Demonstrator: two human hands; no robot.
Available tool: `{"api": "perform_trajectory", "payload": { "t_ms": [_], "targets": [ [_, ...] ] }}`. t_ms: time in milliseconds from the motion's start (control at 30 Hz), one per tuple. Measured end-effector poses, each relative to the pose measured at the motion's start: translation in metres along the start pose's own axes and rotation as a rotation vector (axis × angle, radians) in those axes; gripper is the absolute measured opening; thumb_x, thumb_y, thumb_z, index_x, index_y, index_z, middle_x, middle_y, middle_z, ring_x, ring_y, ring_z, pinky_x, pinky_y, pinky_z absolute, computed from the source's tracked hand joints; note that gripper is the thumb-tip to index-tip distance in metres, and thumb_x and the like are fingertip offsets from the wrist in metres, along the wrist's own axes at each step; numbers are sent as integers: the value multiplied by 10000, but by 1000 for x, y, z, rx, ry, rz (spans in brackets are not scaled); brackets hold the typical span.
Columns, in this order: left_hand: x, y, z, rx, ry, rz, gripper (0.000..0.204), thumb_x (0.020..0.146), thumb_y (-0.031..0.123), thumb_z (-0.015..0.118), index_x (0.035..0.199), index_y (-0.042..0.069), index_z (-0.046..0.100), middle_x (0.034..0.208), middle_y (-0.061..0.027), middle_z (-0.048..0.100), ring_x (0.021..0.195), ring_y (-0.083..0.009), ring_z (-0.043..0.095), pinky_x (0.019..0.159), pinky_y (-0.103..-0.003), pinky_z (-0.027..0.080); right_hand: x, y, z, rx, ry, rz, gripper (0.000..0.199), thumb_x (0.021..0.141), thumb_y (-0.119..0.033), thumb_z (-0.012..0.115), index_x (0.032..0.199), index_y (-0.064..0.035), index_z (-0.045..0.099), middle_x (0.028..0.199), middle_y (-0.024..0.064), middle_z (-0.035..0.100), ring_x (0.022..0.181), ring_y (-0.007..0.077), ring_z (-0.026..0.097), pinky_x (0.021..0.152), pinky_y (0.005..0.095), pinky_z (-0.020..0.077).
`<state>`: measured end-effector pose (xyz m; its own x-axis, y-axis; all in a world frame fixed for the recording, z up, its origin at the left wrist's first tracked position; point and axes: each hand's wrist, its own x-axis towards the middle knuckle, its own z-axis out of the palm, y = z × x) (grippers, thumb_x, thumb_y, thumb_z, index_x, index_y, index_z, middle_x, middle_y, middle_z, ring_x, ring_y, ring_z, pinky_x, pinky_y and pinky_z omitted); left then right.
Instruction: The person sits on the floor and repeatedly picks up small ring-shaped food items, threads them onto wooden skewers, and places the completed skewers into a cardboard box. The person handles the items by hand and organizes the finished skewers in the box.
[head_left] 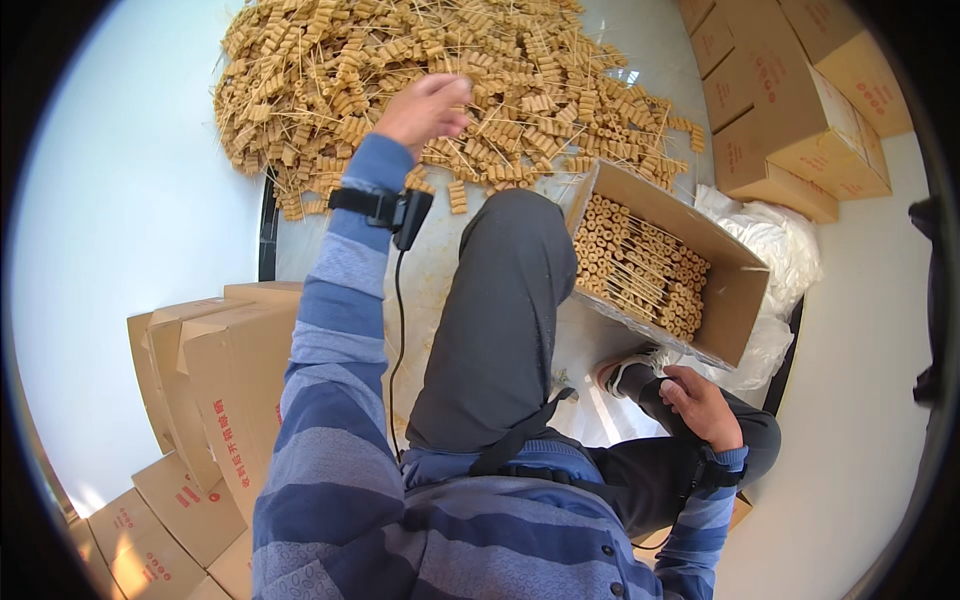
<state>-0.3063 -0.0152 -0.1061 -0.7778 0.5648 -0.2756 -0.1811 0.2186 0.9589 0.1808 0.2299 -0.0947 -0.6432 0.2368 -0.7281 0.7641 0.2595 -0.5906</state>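
L grip (pixel 430 110): up front, in line w/ near part of heap; fingers partly bent, blurred. Cannot tell if it's clenched, released or grasping a stick; contact w/ heap also unclear. R grip (pixel 700 408): released, fingers loosely curled, back of hand up, at R leg just below the open carton.

Skewers, loose (pixel 330 90): brown ridged pcs on thin sticks, large heap on floor (pixel 430 270) ahead of person, lying in all directions; a few strays at near edge, apart from main pile.

Open carton (pixel 733 305): on R side, beside R end of heap, set at an angle. Contents: packed skewers (pixel 645 270), round ends showing in approx. two blocks, sticks running betw. them.

Surroundings: stacked cartons (pixel 760 90) far R, closed; more cartons (pixel 250 380) along L side, some upright, some lower down. White plastic bags (pixel 770 240) bunched betw. open carton and R wall.

Person seated low, knees apart, striped sleeves, dk trousers. L wrist: blk strap w/ small device (pixel 412 218), cable (pixel 400 340) running down twd waist.
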Motion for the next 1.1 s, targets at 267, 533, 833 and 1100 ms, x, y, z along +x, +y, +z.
{"api": "perform_trajectory", "payload": {
  "t_ms": [267, 533, 833, 1100],
  "targets": [
    [-40, -169, -170, -337, 524, -408, 281, 990, 272, 631, 1146, 47, 571, 922, -54, 656, 701, -154, 632, 595, -263, 538, 28, -22, 10, 87, -140, 111, 352, 1005, -224, 603, 1258, 20, 590, 890, 70, 697, 779, 127, 636, 711, 279, 529],
    [40, -104, -300, -124, 815, -288, 640, 956, 294, 678, 1463, 24, 394, 1260, -180, 544, 885, -213, 629, 674, -318, 567, 58, -42, 17, 80, -159, 199, 334, 992, -192, 597, 1252, 17, 592, 890, 90, 699, 791, 142, 656, 707, 281, 531],
    [93, -124, -337, -255, 837, -369, 740, 871, 554, 730, 1322, 8, 515, 1191, -216, 555, 783, -223, 638, 609, -318, 583, 69, -48, 21, 34, -165, 246, 329, 981, -211, 603, 1214, 23, 609, 830, 80, 688, 708, 138, 637, 665, 278, 515],
    [124, -127, -363, -544, 859, -357, 1010, 913, 658, 600, 1558, 6, 177, 1281, -274, 495, 728, -220, 555, 547, -268, 484, 74, -62, 23, 0, -178, 330, 348, 981, -231, 605, 1206, 35, 615, 854, 89, 693, 745, 136, 646, 687, 279, 523]
  ]
}}
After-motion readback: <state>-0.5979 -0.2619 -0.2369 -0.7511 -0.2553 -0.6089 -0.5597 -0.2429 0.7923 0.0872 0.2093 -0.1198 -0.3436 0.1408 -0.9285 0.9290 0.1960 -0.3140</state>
